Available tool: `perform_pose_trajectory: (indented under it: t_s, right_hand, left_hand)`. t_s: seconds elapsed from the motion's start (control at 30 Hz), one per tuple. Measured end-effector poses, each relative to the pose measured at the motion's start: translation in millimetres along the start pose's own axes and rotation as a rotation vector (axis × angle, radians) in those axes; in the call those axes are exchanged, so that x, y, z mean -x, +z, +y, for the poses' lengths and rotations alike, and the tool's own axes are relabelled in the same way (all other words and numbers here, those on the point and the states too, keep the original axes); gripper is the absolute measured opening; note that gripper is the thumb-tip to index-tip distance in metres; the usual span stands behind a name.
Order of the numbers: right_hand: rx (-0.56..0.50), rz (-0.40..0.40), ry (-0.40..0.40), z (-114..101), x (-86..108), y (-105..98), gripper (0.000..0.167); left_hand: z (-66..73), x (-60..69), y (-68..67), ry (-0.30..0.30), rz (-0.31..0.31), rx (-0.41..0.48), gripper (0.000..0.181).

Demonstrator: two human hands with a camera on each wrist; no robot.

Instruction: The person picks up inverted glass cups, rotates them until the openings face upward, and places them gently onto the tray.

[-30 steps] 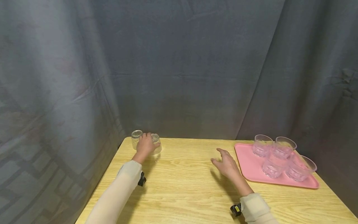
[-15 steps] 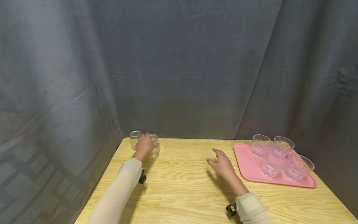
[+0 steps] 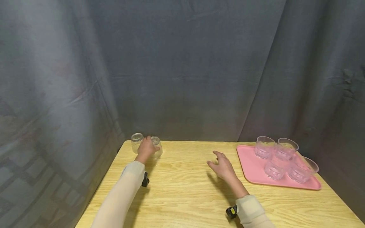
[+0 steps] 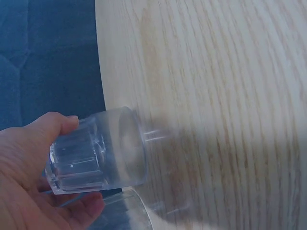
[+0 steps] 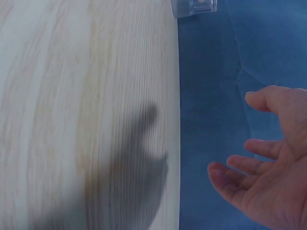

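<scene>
At the table's back left corner, my left hand (image 3: 146, 148) grips an upside-down clear cup (image 3: 157, 152). In the left wrist view, the thumb (image 4: 60, 125) lies on one side of this cup (image 4: 120, 148) near its base, and curled fingers lie on the other. Its rim is down at the tabletop; whether it touches cannot be told. A second inverted clear cup (image 3: 136, 146) stands just left of the hand, partly hidden by it. My right hand (image 3: 224, 167) hovers over the table left of the pink tray, holding nothing, with fingers spread and loosely bent.
The pink tray (image 3: 253, 172) lies on the right of the wooden table (image 3: 182, 190). Several clear cups stand upright on it, among them a front right cup (image 3: 302, 172) and a back left cup (image 3: 264, 148). Grey curtains (image 3: 182, 69) hang behind and beside the table.
My right hand has drifted slightly left, away from the tray. My left hand keeps its grip on the cup, with little visible movement. The whole head view has shifted a little.
</scene>
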State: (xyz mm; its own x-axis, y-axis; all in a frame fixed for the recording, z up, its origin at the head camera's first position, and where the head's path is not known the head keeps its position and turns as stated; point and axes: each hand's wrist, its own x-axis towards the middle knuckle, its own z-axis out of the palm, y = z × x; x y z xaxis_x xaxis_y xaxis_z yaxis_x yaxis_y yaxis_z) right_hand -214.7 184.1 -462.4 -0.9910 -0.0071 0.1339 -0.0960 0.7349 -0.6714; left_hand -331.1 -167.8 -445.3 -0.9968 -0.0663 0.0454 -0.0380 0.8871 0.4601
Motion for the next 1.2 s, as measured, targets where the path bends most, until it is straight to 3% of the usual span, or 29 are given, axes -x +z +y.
perform_pose_trajectory:
  t_s: [0.23,0.73,1.2]
  right_hand:
    - [-0.013,0.005,-0.004,-6.1,1.2,4.1,0.066]
    - [-0.051,-0.015,0.008,-15.2,-5.9,11.7,0.066]
    - [-0.128,-0.028,0.015,-18.2,-11.5,17.7,0.067]
  left_hand:
    - [-4.1,-0.5,4.1,-0.002,0.005,0.037,0.084]
    - [-4.4,1.8,-2.3,0.036,0.027,0.075,0.079]
    - [8.9,8.2,-9.1,0.050,-0.004,0.094,0.085]
